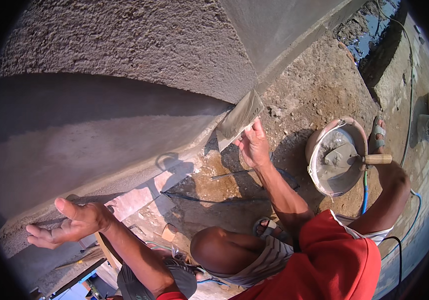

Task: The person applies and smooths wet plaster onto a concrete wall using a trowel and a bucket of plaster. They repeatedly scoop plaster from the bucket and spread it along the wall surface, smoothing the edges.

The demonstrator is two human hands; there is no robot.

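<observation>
My right hand (pixel 254 146) pinches the near edge of a thin, flat board (pixel 240 119) smeared with grey mortar. The board lies against the lower corner of a cement wall, where the smooth grey face (pixel 104 135) meets the sunlit side. My left hand (pixel 72 225) is raised near the wall's base at the lower left, palm turned up, fingers apart and holding nothing. Right of my right arm stands a round bucket (pixel 313 167) with wet grey mortar in it. A wooden-handled trowel (pixel 344 157) rests in the bucket, its handle over the rim.
Rough plaster (pixel 124 45) covers the upper wall. Another person in a dark shirt (pixel 177 280) is at the lower left. A blue hose (pixel 365 192) runs past the mortar bucket, and a grey pail (pixel 428 128) lies at the far right. Loose soil (pixel 319 85) borders the wall.
</observation>
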